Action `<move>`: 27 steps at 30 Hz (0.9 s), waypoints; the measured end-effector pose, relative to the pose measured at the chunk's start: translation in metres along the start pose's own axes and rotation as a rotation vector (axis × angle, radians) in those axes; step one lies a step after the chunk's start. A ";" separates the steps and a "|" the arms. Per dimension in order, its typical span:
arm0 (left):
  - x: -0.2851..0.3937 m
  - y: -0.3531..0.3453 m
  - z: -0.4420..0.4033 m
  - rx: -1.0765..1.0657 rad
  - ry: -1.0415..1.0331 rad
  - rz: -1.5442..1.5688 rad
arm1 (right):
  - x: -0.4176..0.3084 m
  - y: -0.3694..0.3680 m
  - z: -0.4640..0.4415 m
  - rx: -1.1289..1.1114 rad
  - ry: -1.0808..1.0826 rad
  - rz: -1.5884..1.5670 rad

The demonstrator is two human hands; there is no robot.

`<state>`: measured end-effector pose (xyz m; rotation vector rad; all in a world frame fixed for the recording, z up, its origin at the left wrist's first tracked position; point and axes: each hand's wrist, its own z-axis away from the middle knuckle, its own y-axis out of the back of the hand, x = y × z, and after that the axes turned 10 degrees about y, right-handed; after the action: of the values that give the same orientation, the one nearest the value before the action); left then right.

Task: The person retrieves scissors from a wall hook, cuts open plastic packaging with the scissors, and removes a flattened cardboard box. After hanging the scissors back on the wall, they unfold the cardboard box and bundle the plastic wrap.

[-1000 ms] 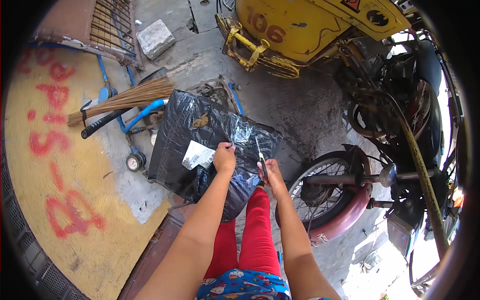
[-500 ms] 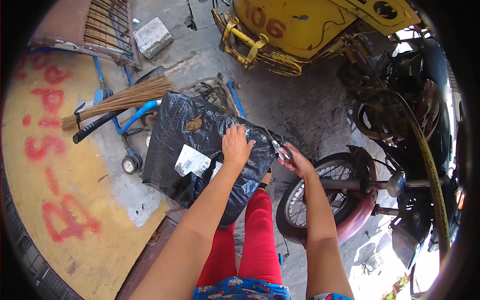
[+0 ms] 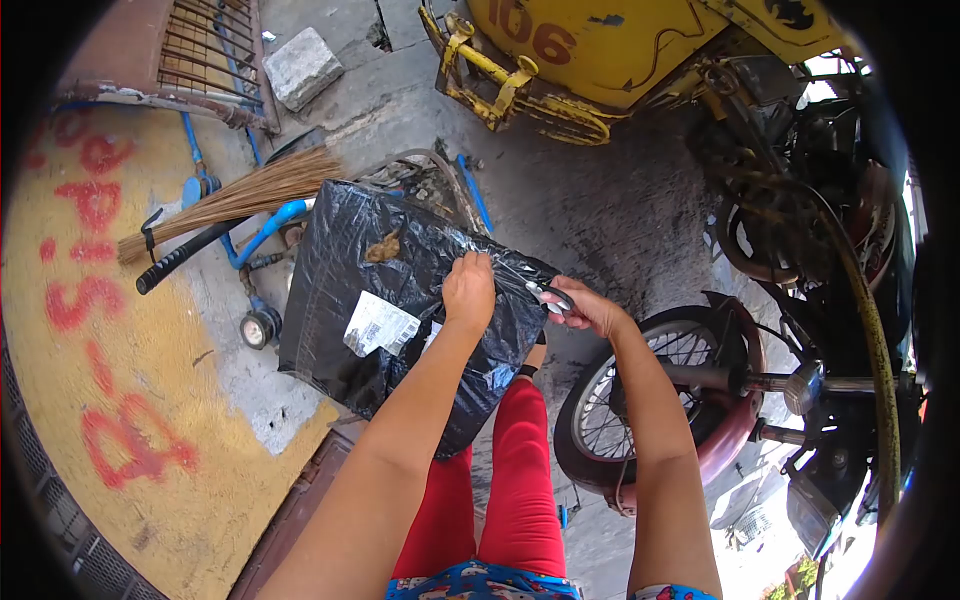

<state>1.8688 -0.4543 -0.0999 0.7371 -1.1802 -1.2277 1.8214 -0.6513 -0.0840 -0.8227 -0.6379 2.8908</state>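
Observation:
A large parcel wrapped in black plastic [image 3: 335, 255] lies in front of my legs, with a white label [image 3: 380, 324] and a brown patch of tape on it. My left hand [image 3: 469, 292] is closed on the plastic wrap near the parcel's far right edge, fingers bunched together. In my right hand [image 3: 585, 307] I grip a pair of scissors [image 3: 543, 290] with dark handles. Their blades point left into the wrap, close to my left hand, and the tips are hard to make out against the plastic.
A stick broom [image 3: 235, 203] leans by blue pipes [image 3: 272, 235] and a water meter [image 3: 259, 327] at the yellow wall [image 3: 190, 390]. To the right stands a motorcycle with its front wheel [image 3: 640, 400] near my right arm. A yellow vehicle [image 3: 600, 50] and a concrete block [image 3: 302, 69] are farther off.
My right hand has turned and brought the scissors left and lower, onto the wrap. My left hand's fingers have gone from lying over the plastic to pinching it.

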 end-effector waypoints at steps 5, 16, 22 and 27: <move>0.009 0.020 0.015 0.079 0.076 0.153 | -0.003 -0.008 0.006 0.034 0.059 0.048; 0.024 0.022 0.039 0.145 0.153 0.310 | -0.006 -0.028 0.004 0.004 0.159 0.082; 0.017 0.023 0.043 0.205 0.150 0.375 | -0.005 -0.025 0.000 -0.039 0.184 0.051; 0.013 0.026 0.044 0.168 0.131 0.377 | -0.013 -0.027 0.003 -0.031 0.093 0.046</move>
<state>1.8343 -0.4538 -0.0603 0.6701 -1.2557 -0.7639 1.8301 -0.6303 -0.0643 -0.9819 -0.6649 2.8692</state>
